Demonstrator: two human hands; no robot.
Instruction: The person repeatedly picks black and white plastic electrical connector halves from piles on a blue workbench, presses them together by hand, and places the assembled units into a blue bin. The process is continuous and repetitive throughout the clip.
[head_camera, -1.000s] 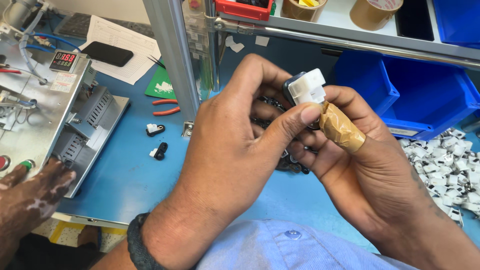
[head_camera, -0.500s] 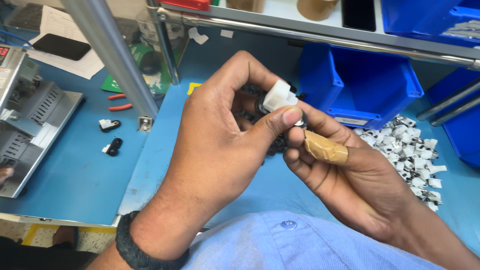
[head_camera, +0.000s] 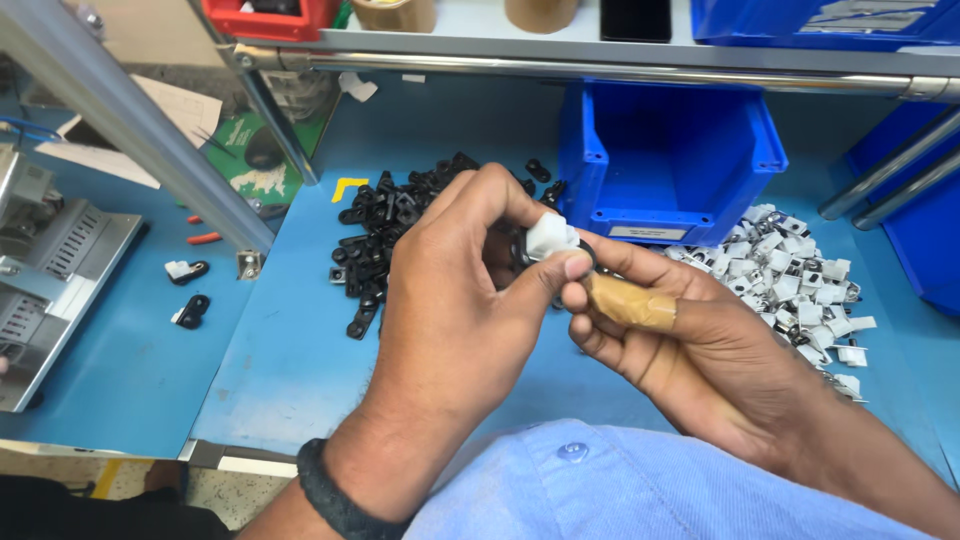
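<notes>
You've got both hands up over the middle of the blue table (head_camera: 290, 370), pinching one small white plastic clip (head_camera: 551, 236) with a black ring part (head_camera: 585, 252) peeking out behind it. Your left hand (head_camera: 455, 300) comes in from about 7 o'clock, thumb and index finger closed narrow on the white clip, other fingers curled in. Your right hand (head_camera: 700, 350) comes in from 4 o'clock, and its tape-wrapped finger (head_camera: 630, 303) presses up under the same piece, so both hands are gripping it together; can't tell exactly how the black part sits in the white one, your fingers cover that. At 11 o'clock from your hands there's a pile of black clips (head_camera: 385, 235) lying loose on the table, and at 3 o'clock a pile of white clips (head_camera: 800, 290), well apart from each other. Right behind the clip at 1 o'clock sits an open blue bin (head_camera: 670, 160) under the metal shelf rail (head_camera: 600, 72). Off at 9 o'clock, past the slanted metal post (head_camera: 130, 130), two stray assembled clips (head_camera: 187, 290) lie near a grey machine (head_camera: 50, 270).
</notes>
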